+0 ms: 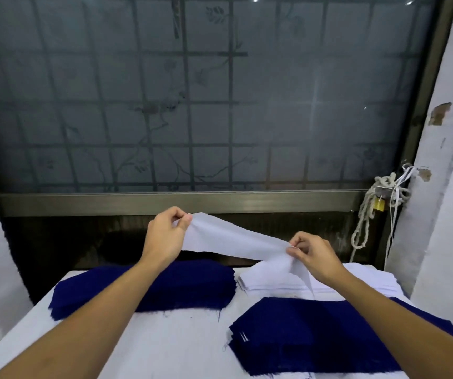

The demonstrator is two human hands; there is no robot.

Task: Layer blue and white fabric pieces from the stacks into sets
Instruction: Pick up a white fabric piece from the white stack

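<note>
Holds one white piece [233, 239] stretched just above the white stack [274, 283], left hand [165, 236] pinching its far corner and right hand [313, 255] pinching the other end, seemingly to peel off a single layer and keep it flat. Looks bound for the blue-topped pile [315, 332] just in front of the white stack, with the blue stack [165, 285] lying to the left of it.
</note>
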